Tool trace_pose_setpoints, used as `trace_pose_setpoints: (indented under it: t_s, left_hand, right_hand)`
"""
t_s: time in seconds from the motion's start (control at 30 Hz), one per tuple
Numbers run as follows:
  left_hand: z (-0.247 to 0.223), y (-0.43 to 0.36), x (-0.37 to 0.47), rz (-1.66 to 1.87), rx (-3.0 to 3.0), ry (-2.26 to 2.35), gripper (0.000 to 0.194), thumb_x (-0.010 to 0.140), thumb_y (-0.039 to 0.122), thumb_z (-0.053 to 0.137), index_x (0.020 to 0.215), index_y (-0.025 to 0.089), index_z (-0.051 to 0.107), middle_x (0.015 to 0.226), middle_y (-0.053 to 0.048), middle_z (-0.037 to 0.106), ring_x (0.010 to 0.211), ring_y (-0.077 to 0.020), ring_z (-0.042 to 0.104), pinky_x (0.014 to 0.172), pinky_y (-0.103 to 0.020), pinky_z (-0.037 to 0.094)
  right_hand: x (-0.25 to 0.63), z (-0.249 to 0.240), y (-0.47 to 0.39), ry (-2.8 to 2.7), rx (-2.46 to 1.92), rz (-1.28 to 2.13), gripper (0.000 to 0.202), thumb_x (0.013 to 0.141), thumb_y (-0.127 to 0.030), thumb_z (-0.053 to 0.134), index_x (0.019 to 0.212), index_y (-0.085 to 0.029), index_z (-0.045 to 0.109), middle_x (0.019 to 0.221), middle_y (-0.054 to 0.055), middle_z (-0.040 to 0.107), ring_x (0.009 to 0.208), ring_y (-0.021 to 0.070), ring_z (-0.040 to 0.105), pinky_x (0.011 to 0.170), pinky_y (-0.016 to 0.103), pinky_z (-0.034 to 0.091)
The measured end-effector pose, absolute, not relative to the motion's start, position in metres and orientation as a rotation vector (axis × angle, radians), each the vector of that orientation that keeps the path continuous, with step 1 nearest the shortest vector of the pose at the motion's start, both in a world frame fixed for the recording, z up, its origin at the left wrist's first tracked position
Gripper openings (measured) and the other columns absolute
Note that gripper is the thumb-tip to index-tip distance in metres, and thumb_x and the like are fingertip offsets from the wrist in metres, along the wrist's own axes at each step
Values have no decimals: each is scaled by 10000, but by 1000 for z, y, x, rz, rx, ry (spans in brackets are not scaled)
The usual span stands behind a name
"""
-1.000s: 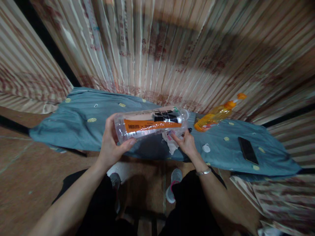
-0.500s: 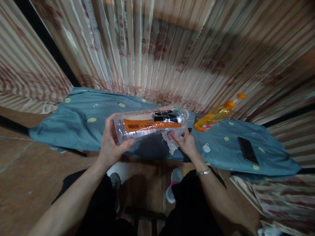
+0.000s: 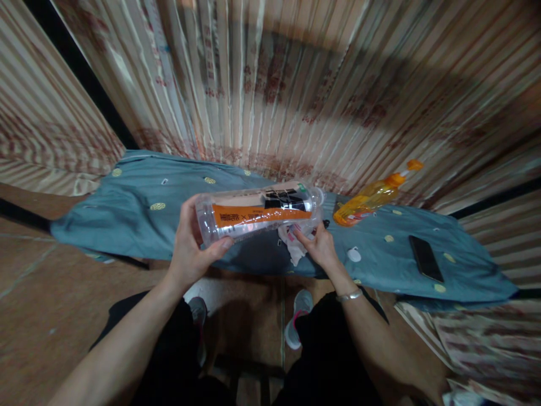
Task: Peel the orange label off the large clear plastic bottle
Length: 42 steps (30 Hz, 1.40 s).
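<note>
The left hand (image 3: 192,242) is closed round the base end of a clear plastic bottle (image 3: 262,211), thumb along its near side. The right hand (image 3: 322,246) pinches a crumpled white cloth (image 3: 297,254) at the neck end; whether its fingers also bear the neck, I cannot tell. The bottle is held sideways above the table cover (image 3: 139,203), neck slightly raised. Its wall is transparent and glossy; the label carries an orange band with dark characters, a black block and a green patch near the shoulder. Right of the hands lie a white cap (image 3: 354,255), a tilted orange bottle (image 3: 367,203) and a dark phone (image 3: 426,259).
</note>
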<state>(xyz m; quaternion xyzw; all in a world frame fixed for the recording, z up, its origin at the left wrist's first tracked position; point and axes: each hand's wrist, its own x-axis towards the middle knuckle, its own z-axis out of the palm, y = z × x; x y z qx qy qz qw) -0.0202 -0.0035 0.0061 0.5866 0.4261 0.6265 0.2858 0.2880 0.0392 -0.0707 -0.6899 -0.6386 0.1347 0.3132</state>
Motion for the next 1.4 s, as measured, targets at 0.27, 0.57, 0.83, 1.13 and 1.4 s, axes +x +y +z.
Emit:
trace_pose_setpoints:
  t_s: [0.27, 0.57, 0.83, 1.13, 1.4]
  left_hand:
    - [9, -3, -20, 1676, 1588, 1179, 727, 623, 609, 819, 1193, 253, 544, 1121, -92, 649, 1009, -314, 678, 822, -471, 617]
    - [7, -3, -20, 1667, 1591, 1187, 722, 629, 600, 815, 1201, 258, 536, 1127, -88, 639, 1029, -324, 665, 867, -492, 603]
    - [10, -4, -19, 1655, 1566, 1195, 729, 612, 609, 816, 1187, 265, 530, 1111, -89, 649, 1000, -328, 675, 810, -483, 611]
    - [11, -4, -19, 1683, 1607, 1194, 709, 625, 617, 815, 1170, 254, 546, 1098, -91, 643, 997, -318, 674, 828, -481, 614]
    - [11, -4, -19, 1668, 1588, 1190, 712, 618, 616, 817, 1175, 268, 540, 1106, -89, 651, 1003, -325, 677, 844, -497, 613]
  right_hand:
    - [288, -69, 39, -1711, -1852, 365, 714, 770, -673, 623, 1219, -121, 565, 971, 181, 766, 887, 353, 737, 782, 464, 574]
    - [288, -68, 39, -1697, -1853, 373, 726, 766, -676, 631, 1215, -108, 575, 959, 176, 762, 886, 336, 735, 782, 440, 574]
    - [288, -69, 39, -1681, -1832, 360, 754, 758, -739, 600, 1190, -122, 586, 924, 168, 759, 849, 340, 730, 756, 441, 565]
    - [289, -70, 39, -1688, -1857, 350, 709, 758, -724, 624, 1158, -139, 582, 919, 150, 760, 848, 327, 732, 747, 425, 567]
    - [287, -70, 39, -1670, -1815, 361, 704, 753, -725, 616, 1152, -146, 587, 914, 148, 762, 849, 337, 735, 765, 453, 571]
